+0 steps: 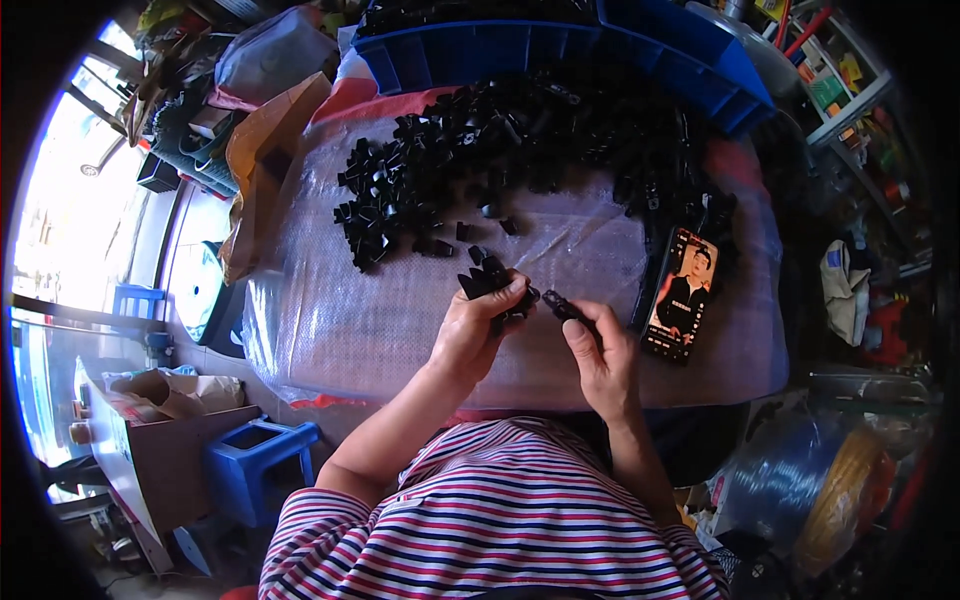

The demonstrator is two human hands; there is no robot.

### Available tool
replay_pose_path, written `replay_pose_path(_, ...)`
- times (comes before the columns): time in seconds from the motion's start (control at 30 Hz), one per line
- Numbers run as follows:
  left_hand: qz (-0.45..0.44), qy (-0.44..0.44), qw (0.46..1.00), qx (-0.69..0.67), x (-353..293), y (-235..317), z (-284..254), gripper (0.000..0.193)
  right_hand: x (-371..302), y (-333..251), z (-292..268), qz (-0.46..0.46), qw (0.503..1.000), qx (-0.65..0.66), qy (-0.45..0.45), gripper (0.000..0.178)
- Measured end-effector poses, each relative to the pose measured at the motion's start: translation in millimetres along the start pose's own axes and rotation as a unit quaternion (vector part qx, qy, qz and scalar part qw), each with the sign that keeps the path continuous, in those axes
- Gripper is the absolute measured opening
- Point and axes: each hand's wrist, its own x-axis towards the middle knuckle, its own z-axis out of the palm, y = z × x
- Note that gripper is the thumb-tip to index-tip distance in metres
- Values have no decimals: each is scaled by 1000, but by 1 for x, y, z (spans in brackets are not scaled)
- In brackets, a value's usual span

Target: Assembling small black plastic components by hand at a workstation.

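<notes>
My left hand (478, 325) is closed around several small black plastic parts (487, 270), which poke out above its fingers. Just to its right, my right hand (602, 355) pinches another black plastic piece (562, 304), its tip pointing at the left hand with a small gap between. Both hands are over the near part of a table covered with clear plastic sheeting (370, 320). Beyond them spreads a large heap of loose black plastic parts (460, 140). A few single pieces (432, 246) lie nearer, between heap and left hand. The exact kind of these parts is too dark to tell.
A phone (682, 297) with a lit screen leans right of my right hand. Blue plastic bins (480, 52) stand along the table's far edge. Brown paper (268, 150) borders the left side. A blue stool (258, 465) and a cardboard box (165, 450) are at lower left; shelving (850, 105) is at right.
</notes>
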Motion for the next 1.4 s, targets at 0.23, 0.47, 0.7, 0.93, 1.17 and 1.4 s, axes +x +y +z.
replay_pose_path(0.23,73,37,997,2,2,-3,8,14,5,0,8,25,999,-17,-33,20)
replay_pose_path(0.47,250,93,953,145,-6,-14,15,10,1,5,24,28,999,-40,-5,12)
replay_pose_path(0.7,185,-2,982,24,-7,-10,5,22,19,8,39,-22,998,-38,35,9)
replay_pose_path(0.93,52,-86,986,-132,10,-2,-12,28,31,-4,55,-182,970,-161,6,42)
replay_pose_path(1.17,-2,-163,976,-146,10,24,-12,31,58,-7,61,-162,979,-104,-63,65)
replay_pose_path(1.4,128,-137,979,-84,27,46,-22,69,181,0,59,-111,990,39,-75,49)
